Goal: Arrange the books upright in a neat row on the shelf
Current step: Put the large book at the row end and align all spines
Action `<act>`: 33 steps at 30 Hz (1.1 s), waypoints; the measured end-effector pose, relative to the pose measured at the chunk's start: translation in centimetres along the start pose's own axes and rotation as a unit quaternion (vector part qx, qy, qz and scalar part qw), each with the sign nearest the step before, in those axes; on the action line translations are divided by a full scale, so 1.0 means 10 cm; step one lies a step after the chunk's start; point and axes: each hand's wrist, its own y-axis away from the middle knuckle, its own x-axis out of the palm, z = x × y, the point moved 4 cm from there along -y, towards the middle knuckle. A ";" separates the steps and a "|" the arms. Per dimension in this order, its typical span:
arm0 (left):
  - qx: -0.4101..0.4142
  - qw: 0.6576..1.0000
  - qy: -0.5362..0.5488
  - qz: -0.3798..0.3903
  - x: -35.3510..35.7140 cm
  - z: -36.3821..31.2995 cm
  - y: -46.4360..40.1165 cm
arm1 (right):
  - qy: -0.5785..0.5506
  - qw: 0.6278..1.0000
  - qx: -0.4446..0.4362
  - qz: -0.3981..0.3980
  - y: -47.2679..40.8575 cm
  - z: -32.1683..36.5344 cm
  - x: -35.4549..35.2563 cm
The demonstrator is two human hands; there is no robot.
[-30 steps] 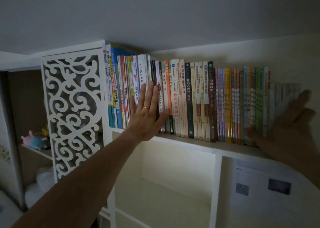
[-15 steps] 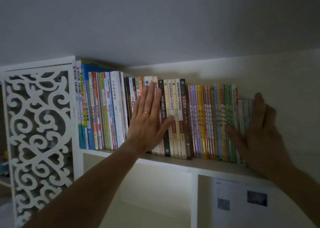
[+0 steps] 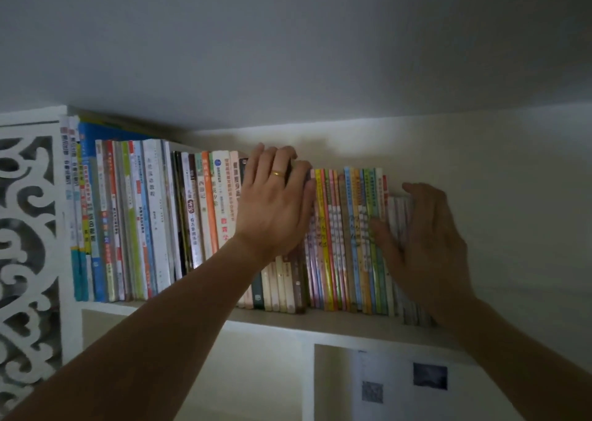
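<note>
White shelf (image 3: 336, 323) runs across the middle of the frame in dim light, carrying a row of upright books (image 3: 153, 222) from a carved panel (image 3: 28, 244) at far left. At centre, the left hand (image 3: 275, 206) (ring on one finger) curls its fingertips over the book tops. Right of centre, the right hand (image 3: 423, 244) presses flat, fingers relaxed, against the row's thin end books.

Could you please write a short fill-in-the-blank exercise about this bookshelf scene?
1. The left hand wears a gold ____ on one finger.
2. The books stand ____ in a row on the shelf.
3. The right hand rests at the row's ____ end.

Missing words: ring; upright; right
</note>
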 end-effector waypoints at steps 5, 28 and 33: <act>-0.019 0.997 -0.067 0.027 -0.10 -0.23 -0.19 | -0.129 0.982 0.116 0.069 0.08 -0.11 -0.04; -0.032 0.999 0.038 0.002 0.25 -0.88 -0.30 | -0.250 0.925 0.080 0.275 0.30 -0.37 -0.14; -0.092 0.995 0.024 0.000 0.20 -0.74 -0.23 | -0.156 0.962 0.116 0.190 0.02 -0.33 -0.35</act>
